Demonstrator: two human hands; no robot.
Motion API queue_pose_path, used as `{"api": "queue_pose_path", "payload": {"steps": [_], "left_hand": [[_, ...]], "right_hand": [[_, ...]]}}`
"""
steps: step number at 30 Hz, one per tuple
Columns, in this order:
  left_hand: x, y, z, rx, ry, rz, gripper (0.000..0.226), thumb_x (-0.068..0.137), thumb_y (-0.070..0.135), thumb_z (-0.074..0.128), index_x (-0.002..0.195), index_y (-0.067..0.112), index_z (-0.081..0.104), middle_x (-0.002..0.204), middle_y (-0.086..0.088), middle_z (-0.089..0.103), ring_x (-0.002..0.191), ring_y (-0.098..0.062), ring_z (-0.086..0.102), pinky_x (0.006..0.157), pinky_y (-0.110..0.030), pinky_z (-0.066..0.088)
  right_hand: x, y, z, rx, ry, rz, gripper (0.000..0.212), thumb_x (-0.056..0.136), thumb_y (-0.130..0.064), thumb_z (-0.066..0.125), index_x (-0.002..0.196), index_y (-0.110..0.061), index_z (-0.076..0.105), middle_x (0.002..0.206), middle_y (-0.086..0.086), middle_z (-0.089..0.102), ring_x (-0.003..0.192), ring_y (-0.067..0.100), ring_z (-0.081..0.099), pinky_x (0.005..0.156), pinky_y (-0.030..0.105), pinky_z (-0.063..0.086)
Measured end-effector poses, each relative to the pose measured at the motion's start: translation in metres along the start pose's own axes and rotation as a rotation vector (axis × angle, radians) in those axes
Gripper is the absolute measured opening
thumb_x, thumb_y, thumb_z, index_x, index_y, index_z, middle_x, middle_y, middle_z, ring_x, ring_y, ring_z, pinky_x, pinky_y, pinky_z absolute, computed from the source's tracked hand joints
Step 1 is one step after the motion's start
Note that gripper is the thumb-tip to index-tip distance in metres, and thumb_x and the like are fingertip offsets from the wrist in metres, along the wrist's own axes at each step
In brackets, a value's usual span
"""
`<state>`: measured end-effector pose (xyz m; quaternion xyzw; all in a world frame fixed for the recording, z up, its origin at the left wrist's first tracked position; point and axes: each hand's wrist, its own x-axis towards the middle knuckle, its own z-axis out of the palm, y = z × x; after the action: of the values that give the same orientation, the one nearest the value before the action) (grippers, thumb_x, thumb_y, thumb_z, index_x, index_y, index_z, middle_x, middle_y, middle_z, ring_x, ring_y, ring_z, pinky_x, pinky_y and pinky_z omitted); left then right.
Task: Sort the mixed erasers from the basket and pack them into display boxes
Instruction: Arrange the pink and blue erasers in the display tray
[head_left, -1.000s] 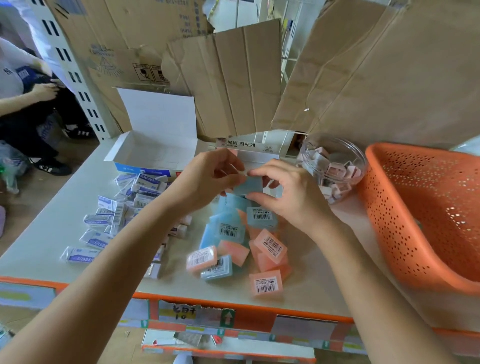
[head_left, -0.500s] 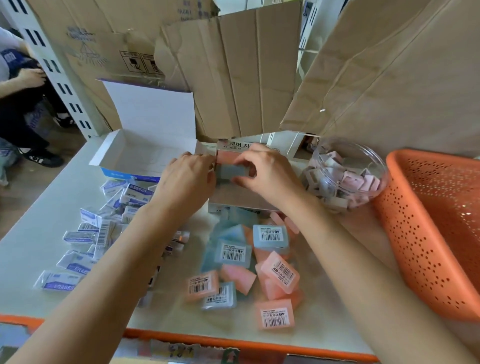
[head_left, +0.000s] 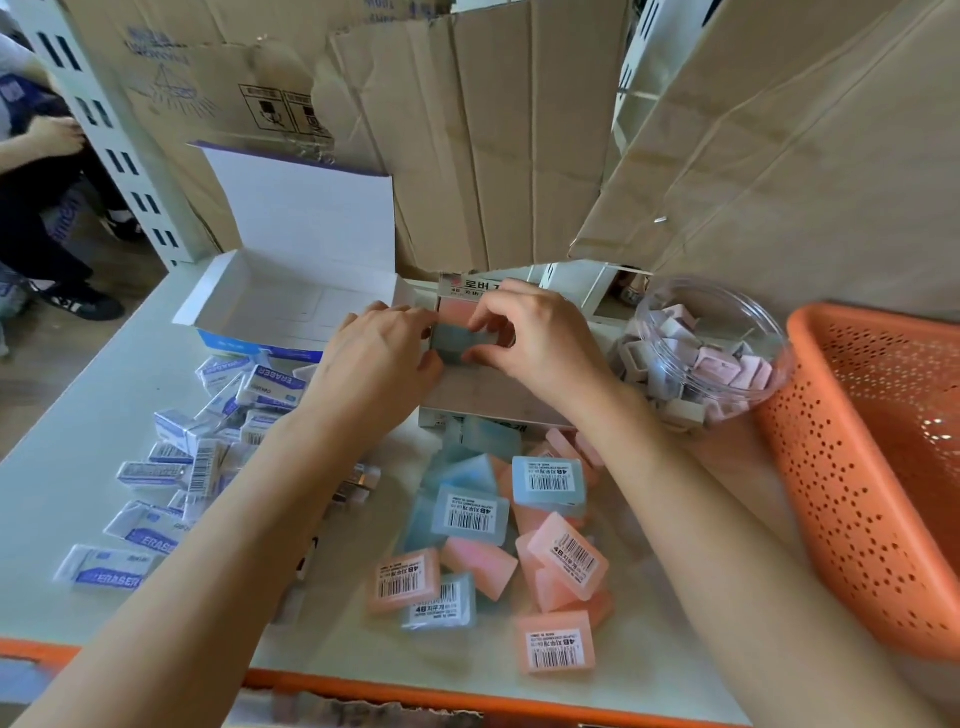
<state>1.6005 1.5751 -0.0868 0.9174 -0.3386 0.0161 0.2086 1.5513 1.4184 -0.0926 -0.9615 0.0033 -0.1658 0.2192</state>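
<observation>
My left hand and my right hand pinch one blue eraser between their fingertips, just above the small display box with Korean print on its back flap. A pink eraser stands inside that box right behind the blue one. Loose pink and blue erasers with barcode labels lie in a heap near the table's front. White sleeved erasers are scattered on the left. An open white-and-blue display box stands behind them.
An orange perforated basket lies tilted at the right edge. A clear round tub of small pale erasers sits beside it. Cardboard sheets wall off the back. A person sits on the floor at far left.
Both hands carried the blue eraser away from me, from above the loose heap to the small display box. The view tilted down and closer.
</observation>
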Motion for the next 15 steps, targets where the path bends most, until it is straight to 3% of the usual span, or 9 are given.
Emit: {"api": "queue_pose_path", "payload": {"steps": [4,8,12,15], "left_hand": [[-0.001,0.000,0.000,0.000,0.001,0.001,0.030,0.089,0.016,0.046,0.116,0.012,0.058,0.109,-0.010,0.062,0.097,-0.025,0.047,0.073,-0.029,0.024],[-0.001,0.000,0.001,0.020,0.012,0.006,0.028,0.088,0.016,0.045,0.113,0.012,0.059,0.108,-0.009,0.063,0.096,-0.027,0.048,0.074,-0.029,0.023],[0.000,0.003,-0.004,-0.014,0.140,0.038,0.029,0.087,0.014,0.049,0.113,0.011,0.061,0.108,-0.009,0.065,0.098,-0.030,0.054,0.082,-0.036,0.034],[-0.001,0.010,-0.014,-0.116,0.242,0.162,0.025,0.087,0.011,0.051,0.109,0.012,0.065,0.099,-0.006,0.066,0.088,-0.026,0.057,0.078,-0.035,0.042]], "right_hand": [[-0.002,-0.001,-0.001,-0.057,-0.001,-0.052,0.018,0.068,-0.019,0.078,0.075,-0.015,0.062,0.073,-0.010,0.051,0.067,0.012,0.052,0.057,0.028,0.042],[-0.002,-0.003,-0.010,-0.087,-0.049,-0.041,0.017,0.074,-0.029,0.075,0.083,-0.017,0.068,0.078,-0.011,0.052,0.070,0.011,0.053,0.061,0.027,0.043],[-0.020,-0.006,-0.031,0.051,0.069,0.009,0.017,0.080,-0.032,0.065,0.086,-0.016,0.069,0.082,-0.006,0.062,0.070,0.011,0.058,0.065,0.032,0.051],[-0.051,-0.005,-0.046,0.069,0.114,0.050,0.022,0.081,-0.032,0.058,0.091,-0.016,0.069,0.086,-0.009,0.062,0.076,0.010,0.060,0.068,0.034,0.051]]}}
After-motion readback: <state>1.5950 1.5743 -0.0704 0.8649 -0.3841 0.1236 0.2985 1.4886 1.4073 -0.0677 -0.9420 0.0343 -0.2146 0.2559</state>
